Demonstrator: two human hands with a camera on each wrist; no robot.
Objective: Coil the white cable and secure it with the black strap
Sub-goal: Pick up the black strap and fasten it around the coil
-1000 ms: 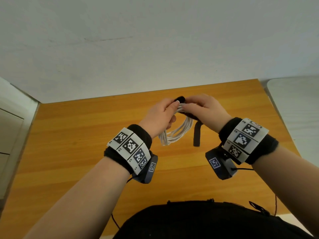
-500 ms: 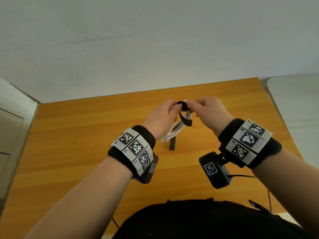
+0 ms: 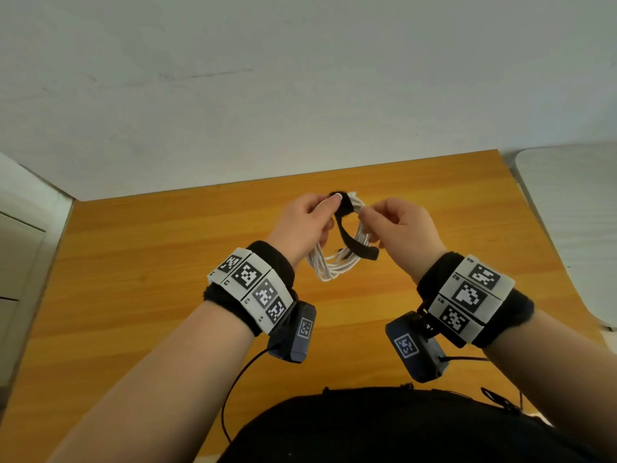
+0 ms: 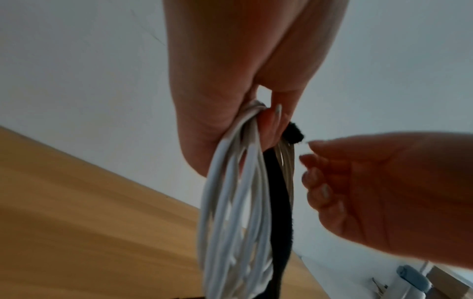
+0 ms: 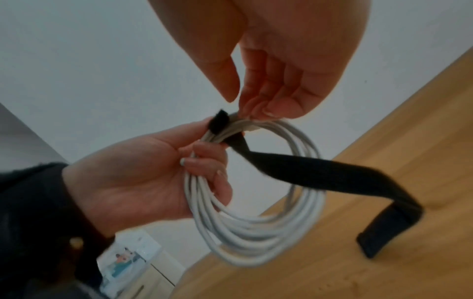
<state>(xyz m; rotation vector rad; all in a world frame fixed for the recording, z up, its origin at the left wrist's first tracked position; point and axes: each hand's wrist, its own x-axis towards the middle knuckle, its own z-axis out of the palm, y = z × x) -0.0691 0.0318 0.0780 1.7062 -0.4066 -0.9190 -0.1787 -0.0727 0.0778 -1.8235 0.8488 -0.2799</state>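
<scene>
The white cable (image 3: 330, 270) is wound into a coil of several loops and hangs above the wooden table (image 3: 133, 262). My left hand (image 3: 334, 203) pinches the top of the coil, with one end of the black strap (image 3: 355, 247) pressed against it. The strap's long free tail (image 5: 332, 172) droops through the loop toward the right. My right hand (image 3: 365, 215) is just right of the coil's top with its fingers loosely curled. Its fingertips (image 5: 250, 115) are at the cable (image 5: 256, 242) and the thumb stands apart. It holds nothing that I can see.
The wooden table reaches back to a pale wall. A white surface (image 3: 567, 212) adjoins its right edge and a light cabinet (image 3: 16, 262) stands at the left. Thin black wires (image 3: 233, 389) run from the wrist cameras toward my body.
My right hand has left the strap at the coil's top and shifted slightly right. The strap's tail, hanging straight down before, now swings out to the right.
</scene>
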